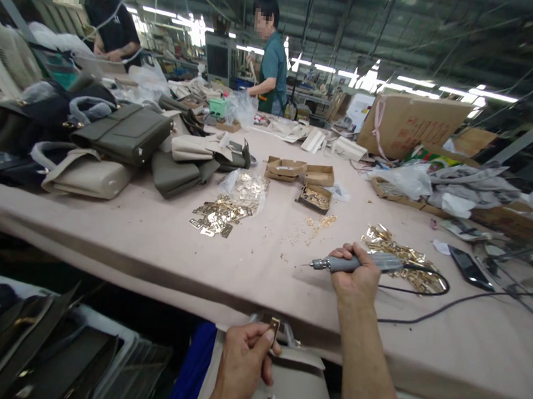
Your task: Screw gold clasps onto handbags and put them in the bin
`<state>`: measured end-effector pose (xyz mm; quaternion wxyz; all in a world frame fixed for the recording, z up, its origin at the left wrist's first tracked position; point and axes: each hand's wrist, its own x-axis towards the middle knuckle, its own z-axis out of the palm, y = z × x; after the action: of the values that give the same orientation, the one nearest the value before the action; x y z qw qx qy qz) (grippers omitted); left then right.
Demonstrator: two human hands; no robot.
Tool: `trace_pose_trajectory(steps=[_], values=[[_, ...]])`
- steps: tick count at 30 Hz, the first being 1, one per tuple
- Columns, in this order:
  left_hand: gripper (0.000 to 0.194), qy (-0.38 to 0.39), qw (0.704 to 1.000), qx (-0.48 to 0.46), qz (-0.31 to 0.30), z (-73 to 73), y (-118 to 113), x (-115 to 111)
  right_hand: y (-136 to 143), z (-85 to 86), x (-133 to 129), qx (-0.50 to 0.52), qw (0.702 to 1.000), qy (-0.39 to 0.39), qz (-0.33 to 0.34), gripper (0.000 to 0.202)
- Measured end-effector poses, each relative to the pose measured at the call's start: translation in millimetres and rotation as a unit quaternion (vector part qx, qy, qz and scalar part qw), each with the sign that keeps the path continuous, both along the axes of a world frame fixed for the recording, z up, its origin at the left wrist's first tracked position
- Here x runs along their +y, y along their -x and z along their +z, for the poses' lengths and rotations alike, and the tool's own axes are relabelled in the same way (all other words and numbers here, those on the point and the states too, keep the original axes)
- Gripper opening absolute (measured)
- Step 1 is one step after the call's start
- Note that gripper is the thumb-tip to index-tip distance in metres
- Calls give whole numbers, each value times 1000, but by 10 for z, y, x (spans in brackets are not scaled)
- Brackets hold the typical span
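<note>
Low in the view, my left hand pinches a small gold metal plate over a light beige bag at the table's front edge. My right hand is wrapped round a grey electric screwdriver, whose thin tip points left above the table. A black cable runs from the tool's rear. Behind the tool lies a pile of gold metal pieces. Flat metal plates are heaped at centre left beside a plastic bag. Tiny gold screws are scattered before a small box of them.
Dark and beige handbags crowd the table's left side. A phone and cables lie at right, before a large carton. A crate of bag parts stands lower left. Two people are across the table.
</note>
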<state>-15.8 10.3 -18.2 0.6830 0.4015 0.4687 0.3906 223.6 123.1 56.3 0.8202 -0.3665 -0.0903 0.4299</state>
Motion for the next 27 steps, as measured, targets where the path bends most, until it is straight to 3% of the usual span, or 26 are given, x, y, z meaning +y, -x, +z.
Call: trace_pose_trajectory(steps=[4,9,15,27], values=[[50,17,1000,7,1,115,9,-4,237,91,-465,38,997,-39,58,23],[47,25,1000,2,16,127,3,-29,553,30,-817,18,996,-33,81,25],[44,21,999,-2,30,127,-7,-47,757,-52,-910,-16,996,-27,78,25],[40,20,999,9,33,152,-11,-54,779,-115,-976,-52,994,-41,86,22]])
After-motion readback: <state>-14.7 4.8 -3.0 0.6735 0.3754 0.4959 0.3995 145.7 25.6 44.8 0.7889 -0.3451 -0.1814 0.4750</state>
